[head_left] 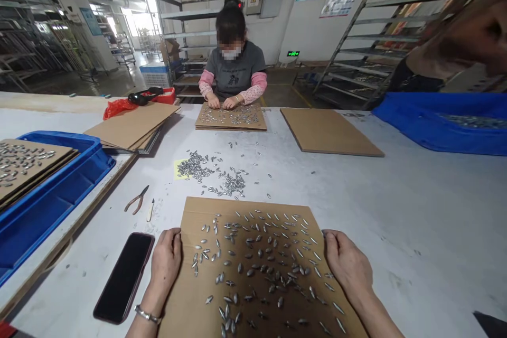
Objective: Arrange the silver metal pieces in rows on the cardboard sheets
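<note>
A brown cardboard sheet (190, 322) is in front of me, scattered with many small silvery metal pieces (250, 273), pointed at both ends. My left hand (166, 259) grips its left edge, fingers closed, with a metal bracelet on the wrist. On the opposite edge, my right hand (348, 261) is closed round the cardboard too. Just beyond the sheet lie loose heaps of the same metal pieces (234, 183), partly over a yellow paper (180, 170). Left of my left hand is a black phone (124, 277). Pliers (137, 200) and a small knife (150, 210) lie farther up.
Across the table (415, 211), a co-worker (237, 68) has both hands on another piece-covered cardboard (232, 122). At left stands a blue tray (79, 182) of loaded cardboard sheets; stacked cardboard (132, 124) lies behind it. A bare cardboard (328, 129) and blue bin (412, 121) sit at right.
</note>
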